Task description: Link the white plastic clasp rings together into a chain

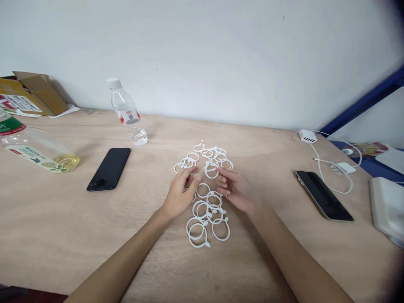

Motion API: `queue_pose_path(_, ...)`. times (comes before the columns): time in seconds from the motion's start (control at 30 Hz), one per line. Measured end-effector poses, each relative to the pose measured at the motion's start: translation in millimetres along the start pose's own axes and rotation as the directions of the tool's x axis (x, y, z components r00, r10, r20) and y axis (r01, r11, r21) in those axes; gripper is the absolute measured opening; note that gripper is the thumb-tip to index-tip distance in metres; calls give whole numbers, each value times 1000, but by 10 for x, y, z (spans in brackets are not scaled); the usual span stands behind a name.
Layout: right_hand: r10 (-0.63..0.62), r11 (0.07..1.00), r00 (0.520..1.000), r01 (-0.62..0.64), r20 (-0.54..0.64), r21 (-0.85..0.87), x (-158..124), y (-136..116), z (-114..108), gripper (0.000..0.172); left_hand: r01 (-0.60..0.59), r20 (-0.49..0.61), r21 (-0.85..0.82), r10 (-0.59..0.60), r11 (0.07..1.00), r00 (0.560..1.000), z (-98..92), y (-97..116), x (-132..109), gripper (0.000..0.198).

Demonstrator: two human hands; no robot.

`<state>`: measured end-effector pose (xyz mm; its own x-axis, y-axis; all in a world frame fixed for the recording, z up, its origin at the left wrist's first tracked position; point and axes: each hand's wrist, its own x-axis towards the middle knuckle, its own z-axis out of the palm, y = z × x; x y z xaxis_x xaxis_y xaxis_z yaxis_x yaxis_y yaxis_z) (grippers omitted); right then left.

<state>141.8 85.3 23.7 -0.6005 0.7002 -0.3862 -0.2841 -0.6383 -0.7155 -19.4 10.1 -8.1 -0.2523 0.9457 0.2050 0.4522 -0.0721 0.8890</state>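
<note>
Several thin white plastic rings, each with a small clasp-like tab, lie in two loose groups on the wooden table. The far group (217,152) spreads just beyond my hands, and the near group (208,215) lies between my forearms. One white ring (211,177) is at the fingertips of my right hand (235,189), whose fingers are curled and pinched at its right edge. My left hand (180,191) is to the left of that ring, thumb and forefinger apart with nothing visible between them. It partly covers a ring beneath it.
On the left are a dark phone (109,169), a water bottle (130,113), a bottle of yellow liquid (41,149) and a cardboard box (41,94). To the right are another phone (323,195), a white charger hub (307,136) with cables and a white object (386,206).
</note>
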Motion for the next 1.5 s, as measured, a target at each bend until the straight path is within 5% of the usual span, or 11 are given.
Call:
queue_pose_path(0.17,51,999,989,-49,142,-17,-77,39,76,22,3,8,-67,-2,998,1000,10,-29,4,38)
queue_pose_path(0.33,36,991,988,-16,149,-133,-128,89,123,19,8,54,-252,6,968,999,-15,69,-8,34)
queue_pose_path(0.47,-77,972,992,98,104,-214,-153,115,142,21,-8,-21,-282,2,960,1000,-39,123,-29,35)
queue_pose_path(0.63,-198,922,977,211,73,-323,-153,154,191,29,-12,169,-232,53,973,984,-60,137,-62,36)
queue_pose_path(0.83,-381,841,923,323,-51,-434,-113,212,179,26,15,208,-189,25,982,978,-69,137,-68,41)
queue_pose_path(1.1,-320,850,947,281,-15,-445,-101,220,141,27,-113,323,15,102,994,941,-54,130,-57,32)
queue_pose_path(1.5,-295,833,955,275,35,-479,-87,226,125,32,-126,317,-16,125,992,940,-75,121,-55,31)
